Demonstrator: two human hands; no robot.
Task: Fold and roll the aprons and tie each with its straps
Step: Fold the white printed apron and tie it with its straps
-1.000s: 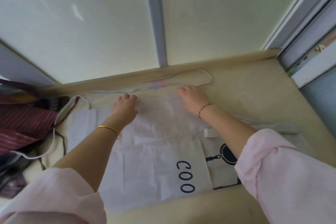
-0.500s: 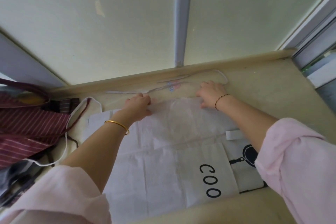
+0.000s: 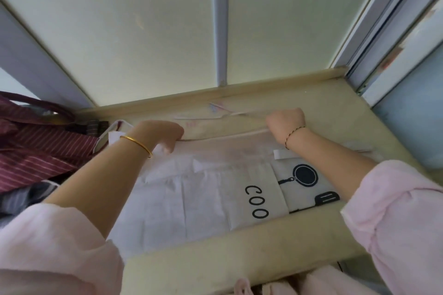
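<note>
A white apron (image 3: 191, 194) with black "COO" lettering and pan and spatula prints lies folded on the pale yellow table (image 3: 215, 258). My left hand (image 3: 163, 134) grips the apron's far edge at the left, fingers curled over it. My right hand (image 3: 285, 120) grips the same far edge at the right, and the edge is lifted a little off the table. A thin white strap (image 3: 199, 116) lies on the table beyond the apron, near the wall.
A heap of maroon striped aprons (image 3: 36, 141) with white straps sits at the left of the table. A frosted window (image 3: 155, 31) rises directly behind the table, with a sliding frame (image 3: 383, 31) at the right. Pink cloth (image 3: 275, 287) shows below the table's near edge.
Both hands went from lying flat on the apron's far part to gripping its far edge and raising it. The camera has shifted, so the apron sits lower in view.
</note>
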